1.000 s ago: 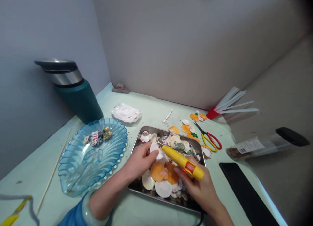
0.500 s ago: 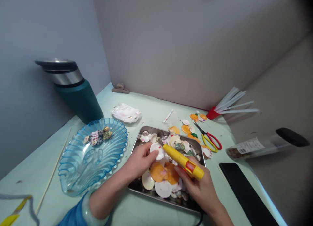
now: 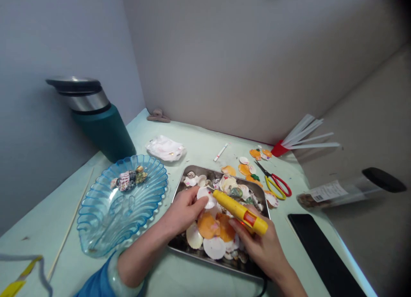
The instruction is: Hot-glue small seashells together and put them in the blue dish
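Observation:
My left hand (image 3: pixel 189 207) pinches a white seashell (image 3: pixel 205 196) between thumb and fingers, over a metal tray (image 3: pixel 212 266). In my right hand (image 3: pixel 260 245) is a yellow glue gun (image 3: pixel 236 206), its nozzle end pointing left at the shell's right edge. Whether nozzle and shell touch, I cannot tell. Orange scallop shells (image 3: pixel 208 225) and a round white shell (image 3: pixel 214 248) lie below the gun, on a heap of mixed shells filling the tray. My right fingers are partly hidden behind the glue gun.
A blue scalloped dish (image 3: pixel 128 215) with joined shells (image 3: pixel 126 180) stands left, before a teal bottle (image 3: pixel 102 128). Scissors (image 3: pixel 274 183), loose orange shells (image 3: pixel 244 169) and a red cup of glue sticks (image 3: pixel 279 148) lie right. Nearer are a clear jar (image 3: pixel 346 193) and a black phone-like slab (image 3: pixel 317 245).
The glue gun's nozzle end has shifted very slightly left against the white shell. Both hands otherwise keep their hold and place.

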`<action>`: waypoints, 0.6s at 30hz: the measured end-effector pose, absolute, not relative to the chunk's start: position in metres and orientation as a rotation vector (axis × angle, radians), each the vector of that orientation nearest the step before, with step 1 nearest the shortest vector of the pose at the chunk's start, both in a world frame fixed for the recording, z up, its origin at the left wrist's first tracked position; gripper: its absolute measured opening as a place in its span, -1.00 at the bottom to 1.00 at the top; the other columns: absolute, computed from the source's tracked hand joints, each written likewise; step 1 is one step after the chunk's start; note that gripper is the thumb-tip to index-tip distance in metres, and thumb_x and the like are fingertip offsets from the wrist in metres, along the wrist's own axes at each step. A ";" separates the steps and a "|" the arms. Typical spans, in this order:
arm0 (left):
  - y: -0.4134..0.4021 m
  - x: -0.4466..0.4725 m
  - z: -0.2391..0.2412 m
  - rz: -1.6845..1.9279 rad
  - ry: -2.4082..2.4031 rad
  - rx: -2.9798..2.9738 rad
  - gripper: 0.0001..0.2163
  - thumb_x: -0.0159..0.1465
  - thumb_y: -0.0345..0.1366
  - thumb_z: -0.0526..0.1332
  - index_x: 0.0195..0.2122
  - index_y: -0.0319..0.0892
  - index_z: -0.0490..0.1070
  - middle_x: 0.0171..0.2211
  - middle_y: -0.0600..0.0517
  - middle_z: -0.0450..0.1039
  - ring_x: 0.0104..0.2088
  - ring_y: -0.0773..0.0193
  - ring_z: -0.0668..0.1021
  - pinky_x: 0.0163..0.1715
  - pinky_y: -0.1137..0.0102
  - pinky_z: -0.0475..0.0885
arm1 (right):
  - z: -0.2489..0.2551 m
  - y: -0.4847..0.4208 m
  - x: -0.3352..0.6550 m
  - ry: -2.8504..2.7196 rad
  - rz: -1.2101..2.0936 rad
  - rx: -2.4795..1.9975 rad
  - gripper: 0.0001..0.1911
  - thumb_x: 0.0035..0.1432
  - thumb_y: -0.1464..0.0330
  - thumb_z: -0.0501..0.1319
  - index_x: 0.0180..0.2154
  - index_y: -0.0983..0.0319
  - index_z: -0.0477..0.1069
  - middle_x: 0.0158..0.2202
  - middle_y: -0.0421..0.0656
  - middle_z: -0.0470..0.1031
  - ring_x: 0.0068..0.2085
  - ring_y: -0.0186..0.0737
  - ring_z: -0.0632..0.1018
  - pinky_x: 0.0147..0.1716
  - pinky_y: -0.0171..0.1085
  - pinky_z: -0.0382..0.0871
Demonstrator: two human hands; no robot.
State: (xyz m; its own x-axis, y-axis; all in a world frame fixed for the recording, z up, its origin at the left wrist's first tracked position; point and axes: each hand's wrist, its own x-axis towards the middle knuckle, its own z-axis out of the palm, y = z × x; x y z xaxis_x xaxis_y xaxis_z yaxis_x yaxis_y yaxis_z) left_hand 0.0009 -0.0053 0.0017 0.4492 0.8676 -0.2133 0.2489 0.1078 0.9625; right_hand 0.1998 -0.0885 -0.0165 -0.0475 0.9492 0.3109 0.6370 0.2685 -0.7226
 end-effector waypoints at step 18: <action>-0.005 0.000 0.000 0.590 1.054 1.469 -0.79 0.24 -0.16 0.11 -0.45 -0.16 0.27 -0.65 0.14 0.27 -0.62 0.37 0.28 -0.60 0.48 0.16 | -0.015 -0.088 0.200 -1.809 0.506 -1.393 -0.94 0.26 0.38 0.18 -0.30 0.20 0.33 -0.40 -0.21 0.41 -0.43 -0.29 0.48 -0.42 -0.34 0.34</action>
